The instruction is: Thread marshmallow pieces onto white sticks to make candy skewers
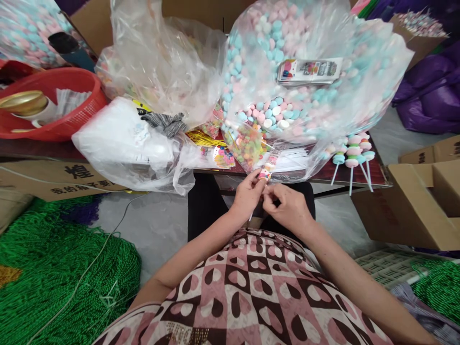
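Note:
My left hand (247, 194) is closed round a marshmallow candy stick (266, 170) in a clear printed wrapper, held over my lap at the table edge. Its pink and white top leans away from me, and the white stick end pokes out below the palm. Right beside it, my right hand (287, 203) pinches thumb and finger together at the wrapper's lower end; what lies between those fingertips is too small to make out. Just beyond are white sticks (293, 160), a bag of colourful gummy candies (247, 146), printed wrappers (223, 157) and yellow twist ties (204, 138).
A big clear bag of pastel marshmallows (276, 112) carries a stack of printed cards (309, 71). Several finished candy sticks (352, 152) lie at the table's right end. Left stands a red basket (79, 115). Cardboard boxes (409, 201) and green cord (89, 254) flank me.

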`<state>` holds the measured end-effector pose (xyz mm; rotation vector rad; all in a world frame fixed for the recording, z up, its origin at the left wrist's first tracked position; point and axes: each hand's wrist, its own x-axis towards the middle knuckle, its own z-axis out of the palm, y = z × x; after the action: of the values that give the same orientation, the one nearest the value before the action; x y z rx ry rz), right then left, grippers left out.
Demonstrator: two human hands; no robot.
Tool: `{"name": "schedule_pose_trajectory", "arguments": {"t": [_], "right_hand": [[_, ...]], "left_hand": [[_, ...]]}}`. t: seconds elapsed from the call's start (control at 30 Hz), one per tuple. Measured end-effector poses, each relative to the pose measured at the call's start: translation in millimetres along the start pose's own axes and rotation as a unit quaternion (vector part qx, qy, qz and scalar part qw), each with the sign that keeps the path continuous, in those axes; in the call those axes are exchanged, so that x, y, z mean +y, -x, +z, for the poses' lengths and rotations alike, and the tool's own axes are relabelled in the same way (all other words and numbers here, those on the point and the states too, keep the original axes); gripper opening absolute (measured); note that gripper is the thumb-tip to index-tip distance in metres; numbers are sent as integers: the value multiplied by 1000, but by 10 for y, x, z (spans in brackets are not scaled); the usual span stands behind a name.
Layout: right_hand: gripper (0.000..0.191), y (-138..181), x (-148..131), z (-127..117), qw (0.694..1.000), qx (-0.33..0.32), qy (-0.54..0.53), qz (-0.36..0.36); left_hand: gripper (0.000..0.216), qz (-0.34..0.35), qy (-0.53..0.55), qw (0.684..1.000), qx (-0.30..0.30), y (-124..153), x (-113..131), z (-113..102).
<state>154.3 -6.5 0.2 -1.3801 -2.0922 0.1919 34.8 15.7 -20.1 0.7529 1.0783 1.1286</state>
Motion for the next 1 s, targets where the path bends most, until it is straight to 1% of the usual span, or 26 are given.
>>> {"name": "schedule_pose_trajectory", "arguments": {"t": [0.03,0.07,0.1,0.17,0.2,0.23,0.27,0.33,0.37,0.4,0.47,0.53,0.57,0.63,0.73,0.8,0.83,0.87,0.9,0.93,1.0], "right_hand": [[14,5,-23,-29,1000,1,-22,11],[14,5,-33,-67,998,12,-52,40],[15,4,-30,-113,992,34,-88,85],[20,11,0,-205,964,80,-169,190],[25,23,17,-238,946,88,-207,232],[28,44,28,-255,931,78,-243,260],[30,72,28,-252,920,52,-274,276],[32,137,-4,-188,900,-23,-328,287],[34,168,-33,-136,886,-50,-355,294],[36,193,-66,-82,869,-61,-385,304],[38,226,-126,8,835,-47,-442,325],[38,236,-159,39,813,-18,-470,343],[38,237,-165,32,810,-10,-470,349],[39,239,-163,-7,815,-9,-455,360],[41,255,-155,-52,832,-37,-427,353],[42,273,-156,-37,843,-47,-412,343],[42,283,-159,-18,843,-47,-411,343],[42,291,-163,5,838,-45,-419,347],[42,297,-168,28,824,-44,-437,357],[41,301,-174,49,804,-46,-464,369],[38,299,-191,74,753,-56,-526,391]], "left_hand": [[35,-4,27,1000,-10,2,15,-3],[38,-8,58,998,-22,8,38,-4],[41,-12,90,995,-34,17,68,-4],[45,-11,152,987,-53,35,134,4],[47,-3,175,983,-56,40,166,11],[48,10,190,980,-53,43,192,19],[49,24,196,979,-46,42,211,27],[52,42,189,980,-38,39,227,41],[54,45,181,982,-39,41,228,45],[56,44,173,983,-42,45,227,47],[57,35,166,984,-53,62,236,42],[53,22,164,984,-67,72,279,28],[48,15,162,984,-74,66,316,18],[40,7,164,984,-74,29,408,1],[35,4,199,979,-54,-69,537,-9],[33,-6,227,973,-40,-121,581,3],[32,-14,238,971,-34,-134,588,14],[30,-22,247,968,-29,-138,585,27],[29,-31,254,966,-29,-133,574,40],[28,-38,261,964,-32,-124,559,50],[27,-49,270,961,-44,-95,520,64]]}}
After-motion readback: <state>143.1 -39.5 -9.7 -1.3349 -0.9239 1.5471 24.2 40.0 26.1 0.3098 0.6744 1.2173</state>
